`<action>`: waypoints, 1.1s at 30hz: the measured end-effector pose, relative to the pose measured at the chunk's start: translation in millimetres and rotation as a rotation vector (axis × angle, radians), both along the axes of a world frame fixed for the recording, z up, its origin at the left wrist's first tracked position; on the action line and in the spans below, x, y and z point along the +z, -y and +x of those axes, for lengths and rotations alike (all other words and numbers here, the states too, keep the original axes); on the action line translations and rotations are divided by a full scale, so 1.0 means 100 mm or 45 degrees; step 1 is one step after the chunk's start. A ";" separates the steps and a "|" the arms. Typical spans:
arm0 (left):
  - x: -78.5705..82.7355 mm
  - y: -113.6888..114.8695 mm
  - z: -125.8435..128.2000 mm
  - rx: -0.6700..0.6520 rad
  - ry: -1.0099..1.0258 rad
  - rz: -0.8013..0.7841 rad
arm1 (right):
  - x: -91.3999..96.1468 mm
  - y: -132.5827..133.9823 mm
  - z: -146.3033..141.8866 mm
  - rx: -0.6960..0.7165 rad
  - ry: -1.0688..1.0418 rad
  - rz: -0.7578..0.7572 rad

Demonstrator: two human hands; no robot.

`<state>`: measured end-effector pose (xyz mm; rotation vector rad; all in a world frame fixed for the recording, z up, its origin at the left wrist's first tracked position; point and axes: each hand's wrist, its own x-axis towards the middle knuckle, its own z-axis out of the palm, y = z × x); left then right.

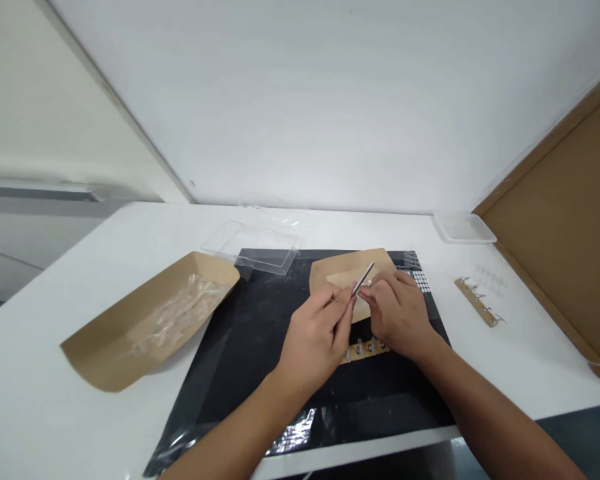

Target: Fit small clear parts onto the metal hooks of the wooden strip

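My left hand [317, 330] is closed around a slim, pointed metal tool [364, 279] that looks like tweezers, tilted up to the right. Close beside it, my right hand [400, 310] pinches something small and pale at the fingertips, too small to name. Both hands are over a brown paper tray [325, 268] on a black mat [260, 333]. Below them on the mat lies a tan strip [365, 350] with several small clear and metal pieces along it, partly hidden by my hands.
A larger brown paper tray [115, 343] at left holds small clear plastic bags [185, 310]. Behind the mat lies a clear plastic lid [260, 243]. At right are a second tan strip [476, 303], a translucent container [464, 229] and an upright cardboard panel [565, 213].
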<state>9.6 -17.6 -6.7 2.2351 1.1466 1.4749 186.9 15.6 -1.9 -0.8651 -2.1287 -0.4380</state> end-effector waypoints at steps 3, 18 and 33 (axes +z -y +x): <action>0.02 0.01 0.00 0.008 0.009 0.002 | 0.00 -0.01 -0.01 -0.038 -0.125 0.027; 0.11 0.03 -0.05 0.052 0.001 0.009 | 0.03 0.02 -0.05 -0.050 -0.105 -0.021; 0.15 0.23 -0.63 0.582 -0.264 -0.040 | 0.00 0.00 0.33 0.135 -0.467 -0.256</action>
